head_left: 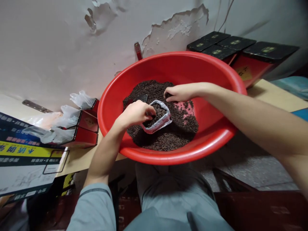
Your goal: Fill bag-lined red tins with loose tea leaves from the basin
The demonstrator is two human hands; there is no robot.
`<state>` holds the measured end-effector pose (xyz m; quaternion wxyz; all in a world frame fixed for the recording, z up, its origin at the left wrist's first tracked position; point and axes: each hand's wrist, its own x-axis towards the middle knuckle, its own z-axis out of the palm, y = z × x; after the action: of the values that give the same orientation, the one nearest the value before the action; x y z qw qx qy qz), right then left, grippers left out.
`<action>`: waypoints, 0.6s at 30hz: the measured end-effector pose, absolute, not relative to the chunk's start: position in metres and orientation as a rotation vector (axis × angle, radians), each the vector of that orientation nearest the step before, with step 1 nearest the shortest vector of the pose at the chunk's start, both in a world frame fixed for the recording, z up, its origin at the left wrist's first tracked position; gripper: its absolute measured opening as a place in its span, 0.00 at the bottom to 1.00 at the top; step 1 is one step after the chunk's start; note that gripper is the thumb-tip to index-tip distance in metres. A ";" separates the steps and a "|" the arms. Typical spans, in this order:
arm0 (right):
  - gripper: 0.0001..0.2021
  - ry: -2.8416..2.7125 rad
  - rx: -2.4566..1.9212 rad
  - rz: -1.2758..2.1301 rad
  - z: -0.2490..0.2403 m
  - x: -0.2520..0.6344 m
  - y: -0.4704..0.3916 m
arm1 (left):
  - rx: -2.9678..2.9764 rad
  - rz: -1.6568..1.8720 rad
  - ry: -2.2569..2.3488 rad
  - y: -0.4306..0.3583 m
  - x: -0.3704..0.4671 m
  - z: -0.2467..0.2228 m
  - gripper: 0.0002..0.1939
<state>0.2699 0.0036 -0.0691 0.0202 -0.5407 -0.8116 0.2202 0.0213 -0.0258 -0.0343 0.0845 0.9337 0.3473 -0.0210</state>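
A wide red plastic basin [172,158] holds a heap of dark, dry tea leaves [166,142]. In the heap stands a clear plastic bag [162,123], its squarish mouth open and tea leaves inside up near the rim. My left hand [137,113] is at the bag's left side, fingers curled over its mouth with dark leaves at the fingertips. Just beyond the bag, to the right, my right hand [176,93] is closed low over the heap, with a dark clump of leaves showing in its fingers. Partly hidden behind my left hand lies a flat black piece [142,98].
Several red tins with black lids [269,50] stand at the back right. On the left, open red boxes [88,136] have plastic bags [68,117] sticking out, beside a printed carton [24,157]. The basin rests on a pale wooden table [79,158] against a peeling wall [60,48].
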 end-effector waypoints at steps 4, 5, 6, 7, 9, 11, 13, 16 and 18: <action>0.17 -2.410 -1.372 0.645 -0.054 0.252 -0.015 | 2.688 0.509 1.320 -0.021 0.015 -0.029 0.10; 0.17 -2.433 -1.274 0.622 -0.058 0.244 -0.020 | 2.663 0.643 1.361 -0.019 0.013 -0.028 0.10; 0.16 -2.481 -1.169 0.583 -0.064 0.236 -0.024 | 2.637 0.746 1.383 -0.017 0.012 -0.029 0.10; 0.15 -2.539 -1.064 0.528 -0.071 0.229 -0.027 | 2.616 0.811 1.393 -0.015 0.011 -0.029 0.10; 0.13 -2.630 -0.903 0.401 -0.081 0.219 -0.030 | 2.588 0.852 1.395 -0.013 0.011 -0.031 0.10; 0.14 -2.647 -0.827 0.341 -0.082 0.217 -0.030 | 2.580 0.830 1.392 -0.013 0.011 -0.033 0.10; 0.16 -2.579 -0.852 0.380 -0.074 0.223 -0.028 | 2.594 0.797 1.395 -0.014 0.013 -0.034 0.10; 0.16 -2.417 -1.060 0.479 -0.062 0.245 -0.017 | 2.684 0.707 1.353 -0.018 0.021 -0.036 0.12; 0.17 -2.323 -1.276 0.485 -0.063 0.265 -0.004 | 2.786 0.532 1.188 -0.022 0.028 -0.041 0.16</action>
<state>0.2646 -0.0036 -0.0627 0.2217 -0.4617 -0.8408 0.1754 0.0277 -0.0223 -0.0409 0.0334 0.9055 0.3861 0.1730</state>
